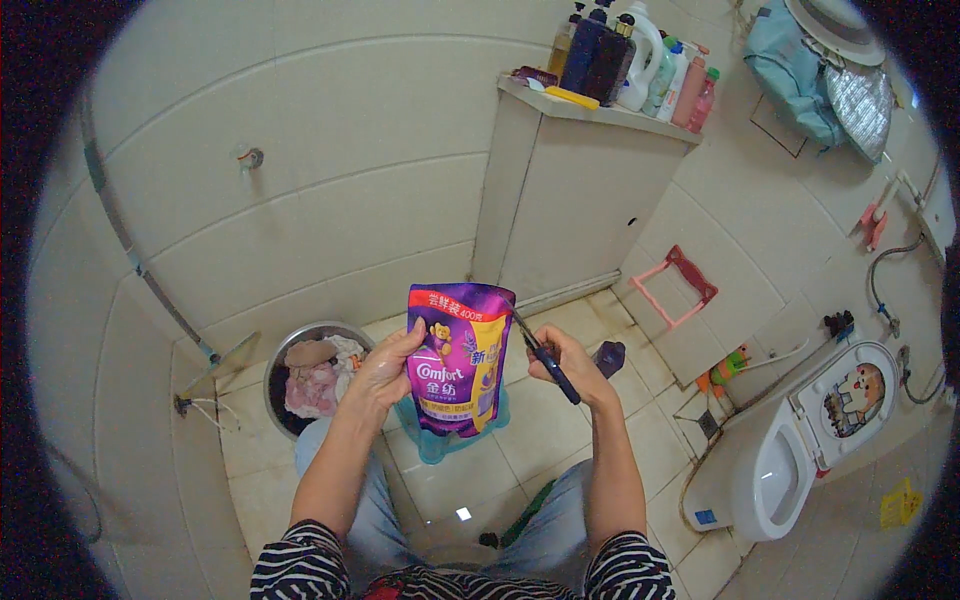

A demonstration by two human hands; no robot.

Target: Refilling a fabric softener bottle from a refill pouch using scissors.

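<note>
My left hand [385, 368] holds a purple refill pouch [458, 355] upright by its left edge, in front of me. My right hand [568, 362] grips a pair of scissors with dark blue handles [548, 361]. The blades point up and left and touch the pouch's top right corner. Behind the pouch, a teal stool or basin [445, 443] on the floor is partly hidden. My knees in blue jeans are below.
A metal basin of laundry [312, 378] sits on the floor at left. A ledge [600, 110] holds several bottles. A white toilet [790, 450] with its lid up is at right. A pink folding frame [672, 286] leans on the wall. A dark bottle cap [608, 355] lies beyond my right hand.
</note>
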